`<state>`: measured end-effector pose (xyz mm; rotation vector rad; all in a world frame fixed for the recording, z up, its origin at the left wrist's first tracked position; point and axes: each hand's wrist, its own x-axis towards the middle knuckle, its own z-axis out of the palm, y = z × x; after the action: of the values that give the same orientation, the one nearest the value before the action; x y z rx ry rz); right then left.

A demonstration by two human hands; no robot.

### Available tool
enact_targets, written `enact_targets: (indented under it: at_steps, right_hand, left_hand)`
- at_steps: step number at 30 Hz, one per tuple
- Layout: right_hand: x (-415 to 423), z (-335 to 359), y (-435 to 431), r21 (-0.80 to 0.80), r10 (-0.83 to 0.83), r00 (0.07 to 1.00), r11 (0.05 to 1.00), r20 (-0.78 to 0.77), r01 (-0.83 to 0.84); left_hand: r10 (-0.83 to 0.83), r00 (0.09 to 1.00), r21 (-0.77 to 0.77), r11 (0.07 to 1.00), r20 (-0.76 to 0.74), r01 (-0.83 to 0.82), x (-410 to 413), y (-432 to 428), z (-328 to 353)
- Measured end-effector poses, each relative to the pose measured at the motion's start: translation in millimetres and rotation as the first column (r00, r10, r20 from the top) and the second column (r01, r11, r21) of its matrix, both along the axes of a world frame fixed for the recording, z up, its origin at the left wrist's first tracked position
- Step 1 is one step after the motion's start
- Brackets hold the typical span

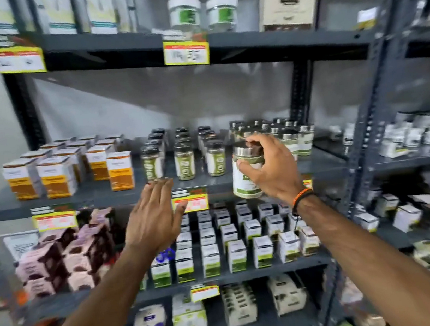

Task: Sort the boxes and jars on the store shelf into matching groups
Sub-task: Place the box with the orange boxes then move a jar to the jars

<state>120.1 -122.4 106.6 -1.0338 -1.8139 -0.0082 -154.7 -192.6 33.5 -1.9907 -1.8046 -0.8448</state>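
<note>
The right hand (pixel 269 168) gripped a silver-lidded jar (pixel 247 175) by its upper part, thumb on the near side and fingers curled over the lid; the jar hung tilted in the air just in front of the middle shelf (pixel 320 161), before the cluster of like silver-lidded jars (pixel 290 132) at that shelf's right end. The left hand (pixel 155 220) was open and empty, fingers spread flat, hovering below the shelf edge near the black-lidded jars (pixel 184 157); orange boxes (pixel 58 175) stood grouped at the left. The step in hand appeared to be the placing of this one jar with its kind, though the blurred labels left it uncertain whether its print matched theirs exactly. The next move would call for righting the jar and setting it down in a free spot at the front of the silver-lidded group without knocking its neighbours; the open hand could steady the row.
</note>
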Motion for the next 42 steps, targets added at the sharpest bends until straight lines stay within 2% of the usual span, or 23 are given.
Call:
enact_targets:
  at_steps: [6, 10, 16, 20, 27, 31, 36, 42]
  right_hand:
    - [110, -5, 28, -0.220, -0.151, 0.968, 0.970, -0.199, 0.106]
    - [157, -12, 63, -0.231, -0.222, 0.933, 0.960, -0.282, 0.159]
    - [194, -12, 124, -0.275, -0.294, 0.898, 0.939, -0.328, 0.207]
    - [200, -15, 160, -0.312, -0.331, 0.899, 0.919, -0.287, 0.239]
    - [193, -24, 196, -0.300, -0.249, 0.939, 0.938, -0.237, 0.173]
    - [192, -41, 200, -0.371, -0.262, 0.941, 0.913, -0.213, 0.170]
    - [187, -71, 198, -0.395, -0.371, 0.923, 0.867, -0.101, 0.305]
    - [190, -68, 217, -0.457, -0.467, 0.880, 0.804, -0.090, 0.380]
  left_hand:
    - [-0.082, 0.997, -0.101, 0.992, -0.010, 0.080, 114, 59, -7]
    - [-0.125, 0.989, -0.149, 0.982, -0.075, 0.113, 152, 100, -5]
    - [-0.108, 0.988, -0.260, 0.963, -0.115, 0.075, 164, 160, -9]
    - [-0.110, 0.977, -0.298, 0.953, -0.184, 0.051, 164, 185, -18]
    - [-0.117, 0.961, -0.198, 0.978, -0.252, 0.067, 153, 201, -30]
    - [-0.122, 0.959, -0.172, 0.982, -0.254, 0.080, 151, 203, -34]
    - [-0.131, 0.954, -0.158, 0.983, -0.270, 0.091, 150, 204, -35]
    - [-0.119, 0.952, -0.152, 0.985, -0.280, 0.079, 151, 202, -35]
